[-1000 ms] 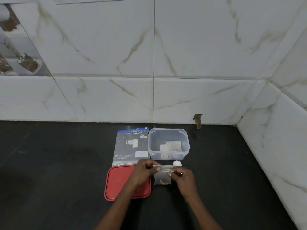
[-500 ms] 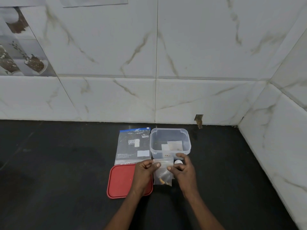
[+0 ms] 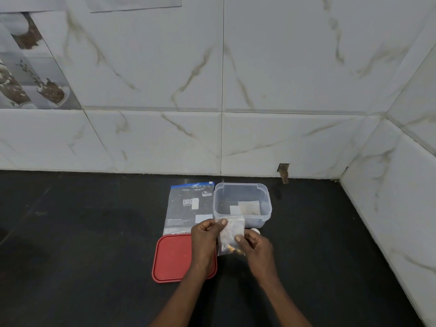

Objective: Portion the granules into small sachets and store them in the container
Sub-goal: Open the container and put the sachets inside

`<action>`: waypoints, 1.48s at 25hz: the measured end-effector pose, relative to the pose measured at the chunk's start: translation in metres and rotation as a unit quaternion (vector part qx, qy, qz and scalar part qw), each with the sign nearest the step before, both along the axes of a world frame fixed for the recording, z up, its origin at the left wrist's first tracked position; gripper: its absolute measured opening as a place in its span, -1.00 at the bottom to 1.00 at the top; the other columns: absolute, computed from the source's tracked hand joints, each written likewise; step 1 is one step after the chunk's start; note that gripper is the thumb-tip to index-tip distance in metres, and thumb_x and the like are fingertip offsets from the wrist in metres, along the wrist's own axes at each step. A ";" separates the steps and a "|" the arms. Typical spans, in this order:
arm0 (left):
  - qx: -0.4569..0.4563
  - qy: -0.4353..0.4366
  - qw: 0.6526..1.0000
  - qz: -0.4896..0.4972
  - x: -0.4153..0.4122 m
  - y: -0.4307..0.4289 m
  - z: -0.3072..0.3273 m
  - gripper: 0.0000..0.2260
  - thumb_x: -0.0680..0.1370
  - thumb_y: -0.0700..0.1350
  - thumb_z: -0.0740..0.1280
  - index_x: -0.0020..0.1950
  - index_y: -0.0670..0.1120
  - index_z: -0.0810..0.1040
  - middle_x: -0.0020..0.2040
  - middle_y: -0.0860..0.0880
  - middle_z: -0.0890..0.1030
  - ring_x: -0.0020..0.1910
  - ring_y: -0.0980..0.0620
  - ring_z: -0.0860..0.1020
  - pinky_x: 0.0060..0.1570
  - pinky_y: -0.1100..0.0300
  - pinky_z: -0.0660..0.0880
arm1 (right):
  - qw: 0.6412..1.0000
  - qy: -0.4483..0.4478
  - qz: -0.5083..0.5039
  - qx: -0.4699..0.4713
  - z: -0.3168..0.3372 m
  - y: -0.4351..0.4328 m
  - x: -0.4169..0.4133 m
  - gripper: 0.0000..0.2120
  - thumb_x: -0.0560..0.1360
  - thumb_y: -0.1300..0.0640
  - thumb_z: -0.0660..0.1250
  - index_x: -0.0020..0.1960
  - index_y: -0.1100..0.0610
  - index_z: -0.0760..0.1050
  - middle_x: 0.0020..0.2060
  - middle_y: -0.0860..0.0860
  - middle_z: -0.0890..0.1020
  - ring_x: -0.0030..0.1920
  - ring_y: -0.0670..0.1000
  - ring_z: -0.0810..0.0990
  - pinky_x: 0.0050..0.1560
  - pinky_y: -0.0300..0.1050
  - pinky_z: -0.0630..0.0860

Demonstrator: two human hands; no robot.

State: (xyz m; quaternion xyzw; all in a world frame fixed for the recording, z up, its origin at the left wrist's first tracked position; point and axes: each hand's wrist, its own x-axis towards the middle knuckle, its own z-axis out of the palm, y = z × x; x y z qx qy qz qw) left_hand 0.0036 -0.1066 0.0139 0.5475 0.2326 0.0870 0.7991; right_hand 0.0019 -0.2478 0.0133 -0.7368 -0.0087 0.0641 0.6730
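A small clear sachet (image 3: 231,234) with brown granules at its bottom hangs upright between my hands, just in front of the clear plastic container (image 3: 265,199). My left hand (image 3: 204,241) pinches its top left corner. My right hand (image 3: 256,246) pinches its right side lower down. Inside the container lie two filled sachets (image 3: 246,207) flat on the bottom. The red lid (image 3: 173,258) lies on the counter under my left wrist. A large zip bag with dark print (image 3: 188,206) lies flat to the left of the container.
A small white round object (image 3: 255,230) peeks out behind my right hand, at the container's front. The black counter (image 3: 82,232) runs back to a white marble-tiled wall, and a second tiled wall (image 3: 401,197) closes off the right side.
The sachet went from stretched flat between both hands to hanging upright. My right hand slid from its top edge down its right side. Both hands moved slightly toward the container.
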 end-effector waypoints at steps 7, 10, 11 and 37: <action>0.039 0.011 0.999 0.008 0.020 0.000 0.007 -0.82 0.50 -0.21 0.49 -0.10 -0.36 0.67 -0.15 -0.35 0.69 -0.23 -0.11 0.63 -0.16 0.06 0.57 | 0.998 -0.012 -0.058 -0.023 0.004 0.006 0.016 -0.85 0.55 0.30 0.34 -0.14 0.20 0.65 -0.28 0.06 0.70 -0.27 -0.02 0.68 -0.33 -0.23 0.59; 0.044 0.064 0.996 -0.052 0.027 0.002 0.020 -0.79 0.48 -0.08 0.54 -0.11 -0.24 0.71 -0.16 -0.27 0.71 -0.22 -0.10 0.65 -0.20 0.06 0.60 | 0.993 -0.008 -0.120 -0.013 0.009 0.010 0.030 -0.83 0.55 0.31 0.34 -0.21 0.20 0.62 -0.29 0.08 0.68 -0.26 0.02 0.69 -0.31 -0.13 0.65; 0.034 0.073 0.994 -0.072 0.028 0.003 0.025 -0.80 0.49 -0.10 0.52 -0.10 -0.25 0.70 -0.17 -0.25 0.71 -0.24 -0.08 0.65 -0.26 0.12 0.60 | 0.991 -0.004 -0.134 -0.008 0.011 0.011 0.037 -0.83 0.55 0.30 0.34 -0.21 0.19 0.61 -0.29 0.09 0.68 -0.25 0.05 0.69 -0.30 -0.07 0.66; 0.341 0.176 0.923 -0.002 0.072 0.033 0.010 -0.74 0.54 -0.22 0.45 0.23 -0.19 0.64 -0.04 -0.14 0.72 -0.10 -0.08 0.70 0.02 0.06 0.64 | 0.821 0.024 0.102 -0.561 -0.003 0.073 0.162 -0.66 0.51 0.18 0.43 0.26 0.18 0.51 0.14 0.11 0.62 0.11 0.10 0.62 0.07 -0.09 0.55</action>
